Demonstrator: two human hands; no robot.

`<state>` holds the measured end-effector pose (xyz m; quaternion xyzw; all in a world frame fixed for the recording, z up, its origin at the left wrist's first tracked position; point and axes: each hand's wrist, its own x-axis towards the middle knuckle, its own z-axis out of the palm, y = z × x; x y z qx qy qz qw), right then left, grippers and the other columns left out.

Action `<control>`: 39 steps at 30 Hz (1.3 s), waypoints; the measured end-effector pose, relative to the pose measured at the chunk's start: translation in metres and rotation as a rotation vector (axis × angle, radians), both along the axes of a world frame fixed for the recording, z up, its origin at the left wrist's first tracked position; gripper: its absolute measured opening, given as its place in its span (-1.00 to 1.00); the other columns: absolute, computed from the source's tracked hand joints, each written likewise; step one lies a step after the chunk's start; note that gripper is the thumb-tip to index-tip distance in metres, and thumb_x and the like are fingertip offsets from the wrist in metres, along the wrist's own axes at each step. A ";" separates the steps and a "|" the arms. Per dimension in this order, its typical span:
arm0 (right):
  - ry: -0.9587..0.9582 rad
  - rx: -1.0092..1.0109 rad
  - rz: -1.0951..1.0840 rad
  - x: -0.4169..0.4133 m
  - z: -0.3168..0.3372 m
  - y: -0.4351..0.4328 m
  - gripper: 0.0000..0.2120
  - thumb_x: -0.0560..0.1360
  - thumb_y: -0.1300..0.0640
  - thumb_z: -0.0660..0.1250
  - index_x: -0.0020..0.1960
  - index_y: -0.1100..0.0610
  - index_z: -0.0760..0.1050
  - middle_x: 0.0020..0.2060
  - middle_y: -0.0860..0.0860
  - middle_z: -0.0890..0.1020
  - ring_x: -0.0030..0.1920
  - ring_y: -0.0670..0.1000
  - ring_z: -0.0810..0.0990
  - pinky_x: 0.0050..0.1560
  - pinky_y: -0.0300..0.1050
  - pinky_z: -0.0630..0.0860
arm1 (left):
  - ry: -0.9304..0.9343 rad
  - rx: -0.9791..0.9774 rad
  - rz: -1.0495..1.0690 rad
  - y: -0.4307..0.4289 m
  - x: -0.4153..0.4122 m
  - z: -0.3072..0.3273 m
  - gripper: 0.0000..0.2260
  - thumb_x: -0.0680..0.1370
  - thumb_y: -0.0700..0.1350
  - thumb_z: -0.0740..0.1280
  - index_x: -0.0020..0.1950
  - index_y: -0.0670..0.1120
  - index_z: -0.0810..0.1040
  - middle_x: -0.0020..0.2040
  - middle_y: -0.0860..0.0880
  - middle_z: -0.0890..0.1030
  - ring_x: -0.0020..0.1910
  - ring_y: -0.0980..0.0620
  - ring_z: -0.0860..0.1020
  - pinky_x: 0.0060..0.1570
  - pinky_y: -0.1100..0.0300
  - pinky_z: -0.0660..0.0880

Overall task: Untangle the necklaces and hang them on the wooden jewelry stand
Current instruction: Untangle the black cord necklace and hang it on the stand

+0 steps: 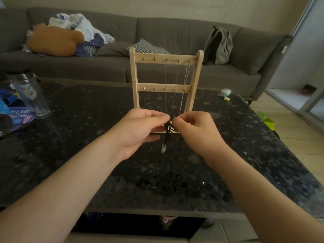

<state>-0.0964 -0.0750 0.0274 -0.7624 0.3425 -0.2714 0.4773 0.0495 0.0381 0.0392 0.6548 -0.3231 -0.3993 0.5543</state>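
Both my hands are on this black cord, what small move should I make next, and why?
The left hand and right hand both pinch the black cord, bunched above its pale pendant; the stand has free hooks beside the chains. So probably ease the two pinches gently apart to loosen the cord.

The stand point(164, 60) is pale, unpainted wood with small brass-coloured hooks point(154, 58). The chains point(177, 85) on it are thin and silver. The cord point(168, 128) is black, and its pendant point(163, 148) is whitish with a faint green tint. The table point(78, 123) is near-black, mottled all over with grey specks and blotches. The sofa point(166, 30) is plain dark grey-brown. On it, the plush point(52, 41) is orange-brown, the clothes point(84, 25) are white and navy, the cushion point(149, 47) has a fine black-and-white check, and the backpack point(224, 48) is light grey with black. The bottle point(30, 95) is clear with a dark cap. The floor point(298, 135) is beige tile, and a box point(266, 118) on it is bright green.
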 end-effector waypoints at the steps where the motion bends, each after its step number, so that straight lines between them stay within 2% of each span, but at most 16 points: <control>1: 0.020 0.006 0.019 0.000 0.002 0.000 -0.83 0.64 0.09 0.36 -0.06 0.12 0.66 -0.41 -0.08 0.62 -0.40 -0.19 0.54 -0.37 -0.25 0.50 | -0.035 0.007 0.005 0.000 0.000 0.000 -0.85 0.68 -0.07 0.42 0.18 -0.05 0.76 0.09 0.00 0.79 0.18 0.03 0.73 0.38 -0.14 0.57; 3: 0.032 0.029 0.057 0.000 0.005 0.001 -0.77 0.67 0.06 0.27 0.00 0.15 0.65 -0.16 0.15 0.71 -0.18 0.04 0.67 -0.06 0.07 0.67 | -0.086 0.011 -0.004 -0.001 -0.001 0.000 -0.82 0.70 -0.01 0.39 0.17 -0.02 0.77 0.09 0.02 0.79 0.19 0.05 0.71 0.39 -0.13 0.56; 4: 0.031 0.035 0.060 0.000 0.006 0.002 -0.75 0.68 0.06 0.23 0.03 0.16 0.64 -0.04 0.21 0.71 -0.03 0.16 0.70 0.11 0.20 0.66 | -0.105 0.012 -0.018 -0.001 -0.001 0.001 -0.79 0.72 0.02 0.36 0.18 -0.02 0.76 0.09 0.03 0.79 0.20 0.05 0.71 0.39 -0.13 0.55; 5: 0.029 0.036 0.062 0.000 0.006 0.003 -0.72 0.69 0.05 0.20 0.05 0.17 0.63 0.02 0.23 0.70 0.08 0.23 0.69 0.20 0.28 0.63 | -0.118 0.015 -0.031 -0.001 -0.002 0.001 -0.76 0.73 0.05 0.33 0.20 -0.02 0.75 0.10 0.02 0.79 0.21 0.05 0.70 0.40 -0.13 0.54; 7: 0.029 0.028 0.072 0.001 0.006 0.004 -0.71 0.72 0.04 0.17 0.09 0.17 0.61 0.05 0.23 0.69 0.13 0.26 0.66 0.24 0.35 0.61 | -0.116 0.017 -0.044 -0.001 -0.003 0.001 -0.72 0.75 0.07 0.29 0.21 -0.03 0.73 0.11 0.00 0.78 0.22 0.03 0.70 0.40 -0.15 0.53; 9: 0.020 0.023 0.082 0.001 0.005 0.005 -0.74 0.74 0.03 0.20 0.09 0.11 0.62 0.03 0.19 0.71 0.11 0.24 0.68 0.20 0.32 0.64 | -0.087 0.001 -0.027 -0.002 -0.002 0.002 -0.73 0.75 0.07 0.29 0.20 -0.04 0.73 0.11 -0.03 0.78 0.21 0.00 0.71 0.41 -0.18 0.53; 11: 0.005 0.001 0.074 0.000 0.004 0.004 -0.79 0.73 0.02 0.26 0.07 0.07 0.64 -0.03 0.11 0.73 0.04 0.16 0.70 0.09 0.18 0.70 | -0.038 -0.009 0.011 -0.002 -0.001 0.002 -0.74 0.74 0.05 0.31 0.16 -0.04 0.74 0.10 -0.05 0.79 0.18 -0.02 0.73 0.40 -0.18 0.53; 14: -0.050 -0.143 0.043 -0.003 0.002 0.002 -0.90 0.65 0.01 0.44 0.02 0.01 0.66 -0.14 -0.02 0.73 -0.12 -0.03 0.71 -0.04 -0.09 0.69 | 0.005 0.003 0.018 -0.002 -0.001 0.001 -0.74 0.72 0.07 0.34 0.10 -0.03 0.77 0.14 -0.06 0.78 0.22 -0.06 0.71 0.40 -0.17 0.54; 16: -0.085 -0.247 0.017 -0.004 0.000 0.002 -0.85 0.56 -0.02 0.54 0.08 -0.02 0.65 -0.14 -0.07 0.71 -0.13 -0.11 0.71 -0.07 -0.17 0.68 | -0.016 0.010 0.002 -0.002 -0.001 0.000 -0.73 0.71 0.08 0.35 0.12 -0.04 0.78 0.15 -0.05 0.77 0.25 -0.06 0.69 0.40 -0.16 0.54; 18: -0.103 -0.351 0.021 -0.004 -0.002 0.001 -0.77 0.53 0.00 0.57 0.16 -0.03 0.65 -0.12 -0.11 0.70 -0.10 -0.14 0.71 -0.06 -0.18 0.69 | -0.056 0.014 0.011 -0.002 -0.002 0.000 -0.73 0.70 0.09 0.37 0.12 -0.05 0.78 0.13 -0.03 0.78 0.25 -0.04 0.69 0.39 -0.16 0.54; 23: -0.060 -0.467 0.090 -0.003 -0.001 0.003 -0.83 0.61 0.14 0.49 0.18 0.00 0.74 -0.05 -0.21 0.75 -0.01 -0.25 0.70 0.05 -0.32 0.64 | -0.127 0.020 0.025 -0.002 -0.001 0.000 -0.69 0.68 0.14 0.39 0.09 -0.06 0.79 0.10 -0.01 0.78 0.25 -0.04 0.68 0.39 -0.16 0.55; 26: -0.055 -0.368 0.081 -0.003 -0.001 -0.001 -0.83 0.66 0.18 0.42 0.19 0.01 0.74 -0.06 -0.18 0.76 0.01 -0.22 0.72 0.12 -0.25 0.66 | -0.140 0.035 -0.021 -0.001 -0.001 0.001 -0.72 0.69 0.12 0.38 0.12 -0.04 0.77 0.09 -0.01 0.79 0.23 -0.03 0.70 0.40 -0.16 0.54; 31: -0.014 -0.159 0.050 -0.002 -0.001 -0.006 -0.81 0.70 0.20 0.34 0.18 0.03 0.71 -0.06 -0.05 0.76 0.00 -0.07 0.74 0.14 -0.01 0.72 | -0.190 0.067 -0.054 -0.002 -0.004 0.001 -0.88 0.68 -0.13 0.40 0.15 -0.04 0.73 0.05 -0.04 0.79 0.13 -0.02 0.75 0.36 -0.16 0.60; 35: -0.020 -0.003 0.025 -0.002 0.002 -0.006 -0.80 0.72 0.18 0.30 0.11 0.02 0.71 -0.07 0.02 0.77 -0.01 -0.01 0.75 0.13 0.01 0.73 | -0.214 0.092 -0.024 -0.001 -0.004 0.000 -0.81 0.69 -0.22 0.36 0.16 0.00 0.73 0.05 -0.03 0.79 0.12 -0.01 0.75 0.34 -0.17 0.60; 39: -0.010 0.051 0.025 -0.001 0.000 -0.005 -0.81 0.71 0.18 0.32 0.06 0.06 0.72 -0.13 0.07 0.77 -0.04 0.04 0.77 0.11 0.02 0.74 | -0.203 0.073 0.008 -0.003 -0.004 0.000 -0.76 0.71 -0.26 0.33 0.16 0.02 0.73 0.07 -0.04 0.79 0.11 -0.01 0.76 0.30 -0.17 0.64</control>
